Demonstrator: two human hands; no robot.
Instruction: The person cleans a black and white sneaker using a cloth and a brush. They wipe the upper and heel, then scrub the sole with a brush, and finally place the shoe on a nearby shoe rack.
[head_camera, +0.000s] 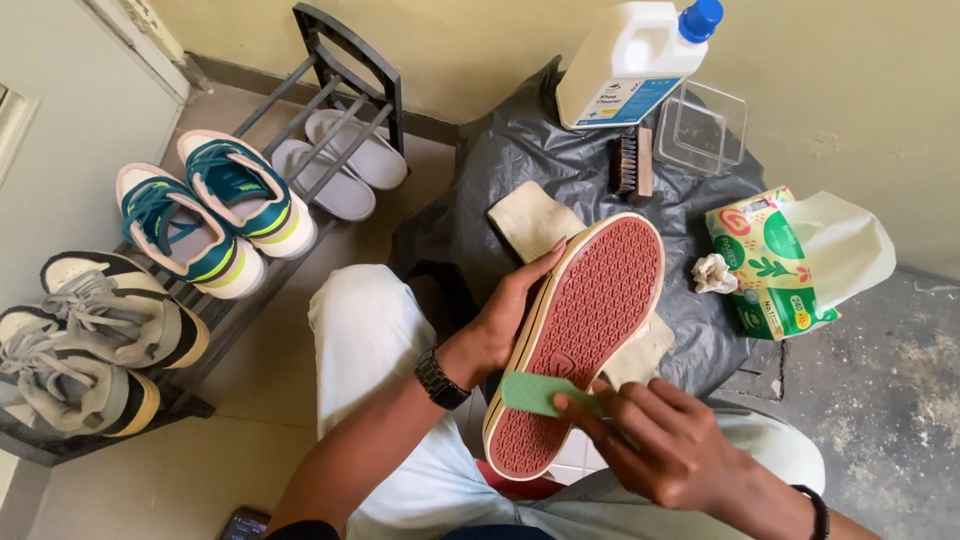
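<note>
- Holding shoe (580, 340) sole-up over the lap: left hand (505, 320) clamped on its side edge, which steadies the red tread facing up.
- Right hand (655, 440) pinches green pad (535, 392) flat against the heel tread.
- Bag (590, 200) on the floor carries cloth (530, 222), brush (631, 163), bottle (632, 62), tub (702, 127).
- Open floor right; rack (250, 200) crowds the left.

The person's arms were bare from the elbows down, with no sleeve reaching the forearms. The left wrist carried a dark wristwatch (441, 380) with a linked metal-looking band, and the right wrist a thin dark bracelet (819, 509) (only partly in view at the frame's edge). The legs were clad in pale, light-blue trousers (372, 330), possibly denim. A dark strip of clothing (500, 532) showed at the bottom edge.
</note>
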